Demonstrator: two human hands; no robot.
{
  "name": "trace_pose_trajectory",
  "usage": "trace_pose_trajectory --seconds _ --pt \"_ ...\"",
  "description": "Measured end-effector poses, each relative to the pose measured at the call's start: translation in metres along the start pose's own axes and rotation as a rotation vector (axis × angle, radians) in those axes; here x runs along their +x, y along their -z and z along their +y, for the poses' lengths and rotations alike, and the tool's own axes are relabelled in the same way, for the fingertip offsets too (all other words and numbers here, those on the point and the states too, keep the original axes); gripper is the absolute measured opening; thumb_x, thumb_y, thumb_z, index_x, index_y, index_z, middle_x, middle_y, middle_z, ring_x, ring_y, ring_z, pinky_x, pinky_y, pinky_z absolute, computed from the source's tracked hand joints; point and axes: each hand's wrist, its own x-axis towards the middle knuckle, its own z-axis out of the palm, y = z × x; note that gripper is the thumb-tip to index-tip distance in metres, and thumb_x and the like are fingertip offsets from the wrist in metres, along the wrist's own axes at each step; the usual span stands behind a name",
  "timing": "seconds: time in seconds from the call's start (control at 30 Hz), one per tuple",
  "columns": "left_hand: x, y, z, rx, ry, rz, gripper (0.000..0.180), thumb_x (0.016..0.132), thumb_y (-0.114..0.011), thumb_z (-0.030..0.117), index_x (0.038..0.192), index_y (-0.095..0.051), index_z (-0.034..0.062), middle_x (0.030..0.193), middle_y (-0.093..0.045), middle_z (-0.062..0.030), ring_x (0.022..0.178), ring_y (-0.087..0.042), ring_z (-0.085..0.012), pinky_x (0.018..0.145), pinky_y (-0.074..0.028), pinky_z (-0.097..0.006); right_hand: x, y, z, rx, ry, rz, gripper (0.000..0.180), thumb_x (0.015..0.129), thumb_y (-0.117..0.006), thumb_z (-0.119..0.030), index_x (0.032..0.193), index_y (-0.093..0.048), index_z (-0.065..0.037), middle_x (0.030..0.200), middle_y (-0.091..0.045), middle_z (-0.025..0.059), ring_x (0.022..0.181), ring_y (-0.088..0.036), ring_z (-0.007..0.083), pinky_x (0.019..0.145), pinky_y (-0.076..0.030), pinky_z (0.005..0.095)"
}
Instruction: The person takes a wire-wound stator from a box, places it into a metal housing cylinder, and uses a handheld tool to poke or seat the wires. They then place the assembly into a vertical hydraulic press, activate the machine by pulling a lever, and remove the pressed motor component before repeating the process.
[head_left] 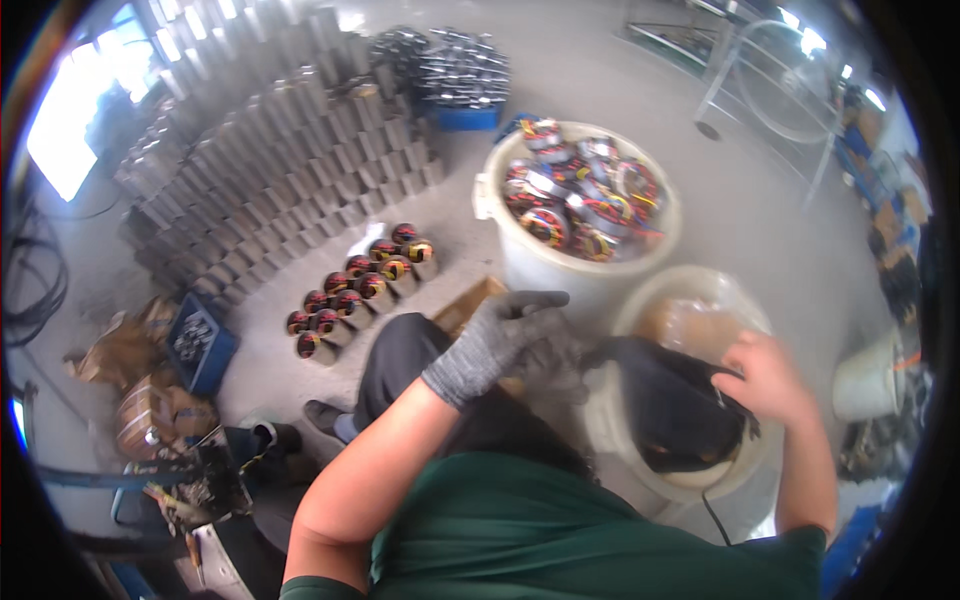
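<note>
right hand (pixel 765 380) blurred, fingers buried in black bag (pixel 675 405), bucket (pixel 700 300) contents unclear

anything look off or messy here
Only one hand is gloved: the left hand wears a grey glove, while the right hand is bare on the black bag. Crumpled paper lies loose on the floor at left.
</note>
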Motion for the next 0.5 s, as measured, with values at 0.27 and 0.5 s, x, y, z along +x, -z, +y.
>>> trace_pose_trajectory --seconds 0.27,0.5 --pt "-0.191 0.081 0.037 -0.199 -0.313 0.758 0.032 0.097 -0.062 0.027 0.113 -0.062 -0.0009 0.091 -0.071 -0.0098 0.084 -0.069 -0.0193 0.076 -0.058 -0.032 0.099 0.067 -0.174 0.615 0.890 0.488 0.025 0.071 -0.069 -0.004 0.095 -0.064 0.002 0.083 -0.060 0.0108 0.070 -0.060 0.0213 0.065 -0.050 0.0331" --pt "-0.356 0.162 -0.068 -0.150 -0.380 1.341 0.027 0.097 -0.067 0.026 0.104 -0.065 0.0009 0.082 -0.068 -0.0064 0.074 -0.067 -0.0160 0.067 -0.056 -0.029 0.180 -0.011 -0.343 0.561 1.171 -0.289 0.019 0.080 -0.072 -0.009 0.095 -0.070 0.003 0.082 -0.066 0.0110 0.077 -0.068 0.0195 0.070 -0.054 0.0328"
